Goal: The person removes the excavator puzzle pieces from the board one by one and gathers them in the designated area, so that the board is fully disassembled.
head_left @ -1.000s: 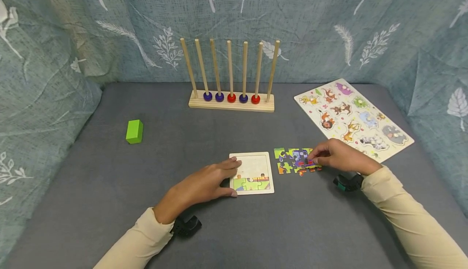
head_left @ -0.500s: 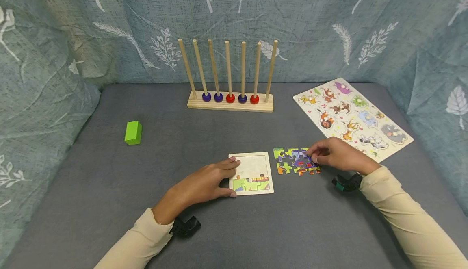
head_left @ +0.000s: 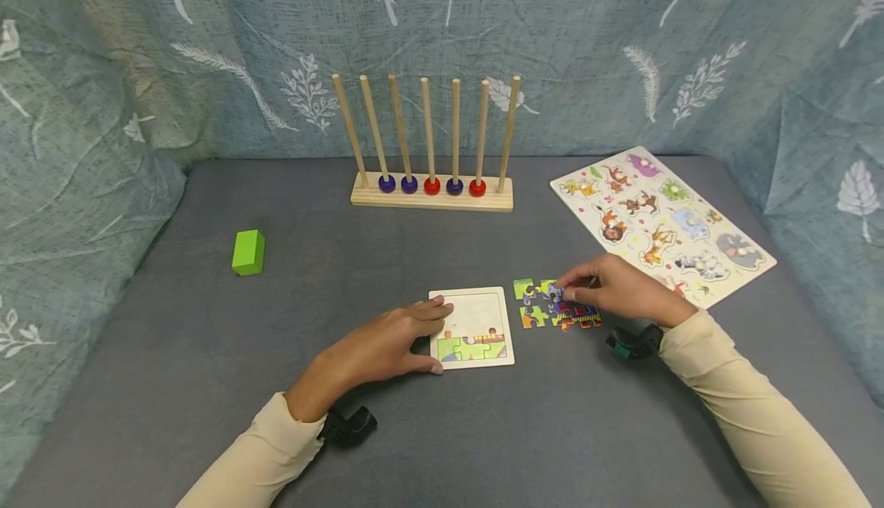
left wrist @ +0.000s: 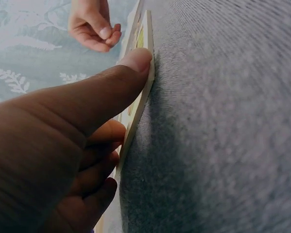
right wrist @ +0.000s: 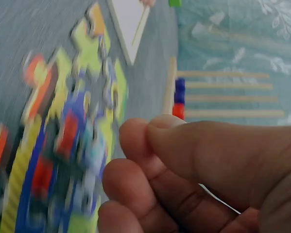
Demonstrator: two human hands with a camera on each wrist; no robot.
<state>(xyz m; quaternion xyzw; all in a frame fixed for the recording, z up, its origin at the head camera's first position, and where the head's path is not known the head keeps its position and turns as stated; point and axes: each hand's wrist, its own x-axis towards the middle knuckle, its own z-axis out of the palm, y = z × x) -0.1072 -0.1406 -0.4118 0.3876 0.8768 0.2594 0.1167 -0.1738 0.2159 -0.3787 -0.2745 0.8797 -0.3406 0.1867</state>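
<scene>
My left hand [head_left: 394, 343] rests at the left side of a small wooden puzzle tray [head_left: 476, 308], thumb by its near corner and fingertips on its rim. Several green jigsaw pieces [head_left: 473, 351] lie along the tray's near side. To the right, my right hand [head_left: 618, 289] is over a cluster of loose jigsaw pieces [head_left: 534, 316], partly covering them. In the right wrist view its thumb and index fingertips [right wrist: 135, 138] meet and the other fingers curl; no piece shows between them. The loose pieces [right wrist: 89, 53] are blurred there, below the hand.
A wooden rack [head_left: 431, 199] with upright rods and red and blue beads stands at the back. An animal peg puzzle board [head_left: 638, 228] lies at the back right, close to the right hand. A green block [head_left: 249, 252] sits at the left on the grey table [head_left: 331, 224].
My right hand has moved left over the loose jigsaw pieces. The left hand stays on the tray. The whole head view has shifted slightly.
</scene>
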